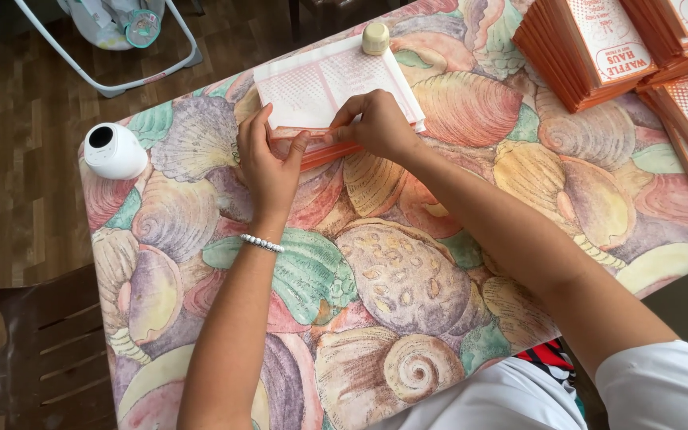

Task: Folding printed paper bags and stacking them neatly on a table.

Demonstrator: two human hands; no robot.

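Observation:
A flat stack of white and orange paper bags (pixel 324 84) lies at the far middle of the table, printed sides down. Both my hands work at its near edge. My left hand (pixel 268 163) presses its thumb and fingers on the orange folded flap at the stack's near left corner. My right hand (pixel 376 123) pinches the same flap a little to the right, fingers curled over the paper. A bead bracelet (pixel 263 243) circles my left wrist.
The table wears a cloth (pixel 408 271) printed with large seashells. A white round device (pixel 113 151) sits at the left edge. A small cream cap (pixel 375 37) rests on the stack's far end. Tall piles of orange bags (pixel 599 44) stand at the far right. A brown chair (pixel 33 350) is at lower left.

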